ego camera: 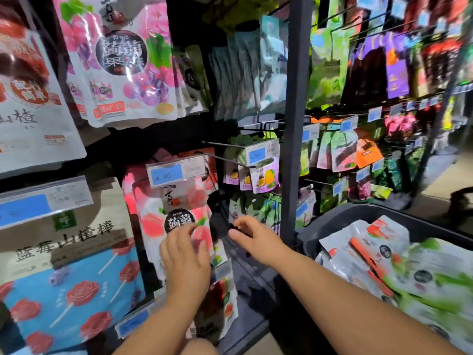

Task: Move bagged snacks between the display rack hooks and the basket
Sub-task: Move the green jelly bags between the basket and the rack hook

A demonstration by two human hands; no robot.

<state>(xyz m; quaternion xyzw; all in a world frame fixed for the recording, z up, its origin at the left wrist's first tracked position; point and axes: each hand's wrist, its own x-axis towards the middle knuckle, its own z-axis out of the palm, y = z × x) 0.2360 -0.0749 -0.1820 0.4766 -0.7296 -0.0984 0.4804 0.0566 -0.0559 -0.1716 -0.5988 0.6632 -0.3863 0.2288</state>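
A pink peach-print snack bag (pixel 163 213) hangs on a rack hook under a blue price tag (pixel 176 171). My left hand (pixel 185 260) lies flat against the lower front of that bag with its fingers straight. Just to its right, my right hand (pixel 252 237) reaches toward the dark gap beside the bag, fingers loosely bent; I cannot tell whether it touches anything. At the lower right, the dark basket (pixel 358 216) holds several white, red and green snack bags (pixel 384 254). An empty hook (pixel 225 158) juts out above the peach bags.
A big blue lollipop-print bag (pixel 69 272) hangs at the left, grape bags (pixel 122 60) above it. A grey upright post (pixel 294 119) splits the rack. Small passion-fruit bags (pixel 261 175) hang right of the peach bags. More hooks with bags fill the right section.
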